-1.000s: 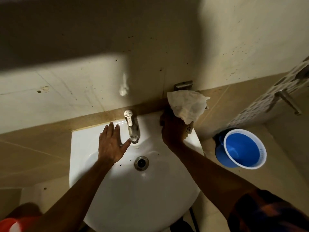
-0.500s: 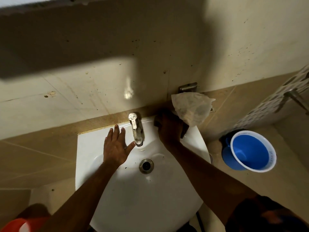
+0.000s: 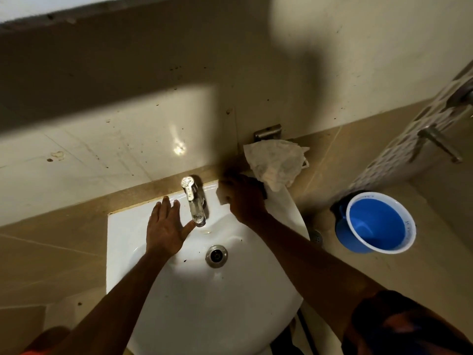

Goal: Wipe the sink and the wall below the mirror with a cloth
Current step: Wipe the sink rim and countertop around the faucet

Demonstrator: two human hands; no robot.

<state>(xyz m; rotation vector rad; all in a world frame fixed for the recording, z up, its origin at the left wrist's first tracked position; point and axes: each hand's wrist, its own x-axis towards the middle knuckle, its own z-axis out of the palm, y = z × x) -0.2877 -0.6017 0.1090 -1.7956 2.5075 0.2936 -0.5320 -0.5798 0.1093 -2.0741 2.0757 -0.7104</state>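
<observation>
Tile wall point(image 3: 102, 139) on the far left below the mirror edge, speckled with dark spots, no cloth on it at this moment. Left hand point(image 3: 166, 226) lies flat on the white sink point(image 3: 122, 242), fingers spread, thumb close to the tap point(image 3: 194, 201); it holds nothing and looks like a brace. Drain point(image 3: 216, 256) sits near of the tap, a few dark flecks on the porcelain around it. Right hand point(image 3: 245, 198) is just right of the tap at the far rim, fingers curled and closed over the near end of the cloth point(image 3: 276, 165); a small white corner peeks out on the hand's left side. The rest of the cloth stands bunched up against the tan strip of wall, just below a metal bracket point(image 3: 267, 131). Blue bucket point(image 3: 378, 224) on the floor far right, well apart from the sink.

Judgement: the cloth is thin, light and limp, so it will crumple and slip out of shape rather than push back. Best hold is a gathered wad under the palm, as here, with flat pressure. Loose far end may snag on the bracket or the tap. Wet porcelain is likely slippery, so the bracing hand could slide. Wall still seems mostly to do.
</observation>
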